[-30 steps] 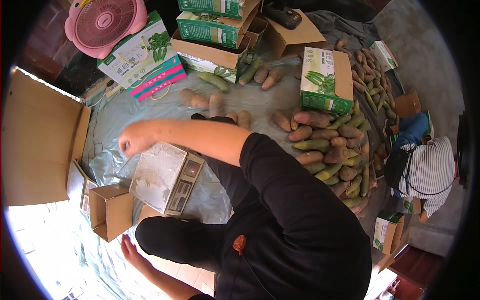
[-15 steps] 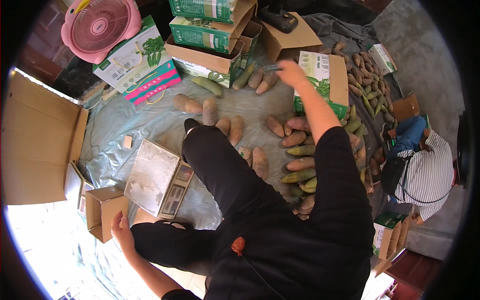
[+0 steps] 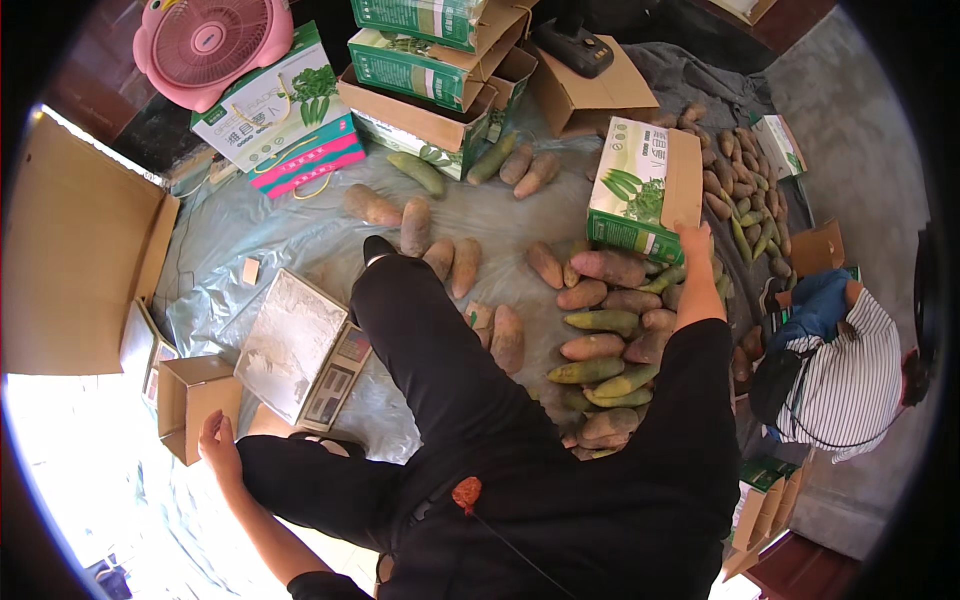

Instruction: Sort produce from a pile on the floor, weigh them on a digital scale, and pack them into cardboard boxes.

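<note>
My right hand point(image 3: 695, 242) grips the near right corner of a green and white carton point(image 3: 628, 185) at its brown flap; the fingertips are partly hidden. The carton lies tilted at the far end of a pile of long green radishes point(image 3: 590, 371) and thick reddish-brown roots point(image 3: 610, 267). My left hand point(image 3: 220, 448) rests by my left knee, fingers loosely bent and apart, holding nothing. It is close to a small open cardboard box point(image 3: 192, 412). Beside that box stands a scale point(image 3: 292, 345) with a dusty metal plate and nothing on it.
Stacked green cartons point(image 3: 415, 75) stand at the back, near a pink fan point(image 3: 212, 40) and a carton with handles point(image 3: 270, 110). More roots point(image 3: 745, 165) lie far right. A person in a striped shirt point(image 3: 850, 370) crouches at the right. Plastic sheeting point(image 3: 330, 225) covers the floor.
My right hand has come back from beyond the carton's far left to its near right corner and taken hold there. The carton sits slightly turned. My left hand stays by the knee.
</note>
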The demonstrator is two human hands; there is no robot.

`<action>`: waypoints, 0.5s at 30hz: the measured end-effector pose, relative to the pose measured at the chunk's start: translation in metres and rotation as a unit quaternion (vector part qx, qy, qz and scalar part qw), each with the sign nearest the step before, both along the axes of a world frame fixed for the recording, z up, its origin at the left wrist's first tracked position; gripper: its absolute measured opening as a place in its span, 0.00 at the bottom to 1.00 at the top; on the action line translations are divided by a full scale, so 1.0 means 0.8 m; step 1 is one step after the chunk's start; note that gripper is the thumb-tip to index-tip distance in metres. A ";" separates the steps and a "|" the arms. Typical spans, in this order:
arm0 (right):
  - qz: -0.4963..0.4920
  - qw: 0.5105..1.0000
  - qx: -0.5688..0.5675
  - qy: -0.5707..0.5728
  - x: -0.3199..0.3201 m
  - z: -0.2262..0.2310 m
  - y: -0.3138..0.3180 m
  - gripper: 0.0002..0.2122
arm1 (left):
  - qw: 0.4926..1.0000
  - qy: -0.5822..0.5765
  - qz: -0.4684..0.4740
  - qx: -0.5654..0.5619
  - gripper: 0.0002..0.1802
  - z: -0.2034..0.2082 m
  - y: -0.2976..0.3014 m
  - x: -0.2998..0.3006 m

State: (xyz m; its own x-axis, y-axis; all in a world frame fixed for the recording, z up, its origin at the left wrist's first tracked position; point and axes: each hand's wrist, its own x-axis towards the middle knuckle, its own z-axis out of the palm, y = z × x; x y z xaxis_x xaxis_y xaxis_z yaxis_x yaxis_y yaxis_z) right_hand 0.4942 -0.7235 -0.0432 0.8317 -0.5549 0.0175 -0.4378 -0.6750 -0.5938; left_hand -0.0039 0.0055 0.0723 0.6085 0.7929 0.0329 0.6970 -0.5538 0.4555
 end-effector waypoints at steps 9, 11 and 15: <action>0.080 0.961 0.256 0.072 0.014 -0.057 0.030 0.21 | 0.999 0.023 0.020 0.020 0.14 0.007 -0.013 0.001; 0.076 0.946 0.302 0.096 0.001 -0.061 0.082 0.17 | 0.999 0.027 0.024 0.030 0.14 0.010 -0.010 -0.009; 0.055 0.911 0.389 0.127 -0.020 -0.057 0.148 0.09 | 0.999 0.029 0.028 0.028 0.14 0.007 -0.007 -0.014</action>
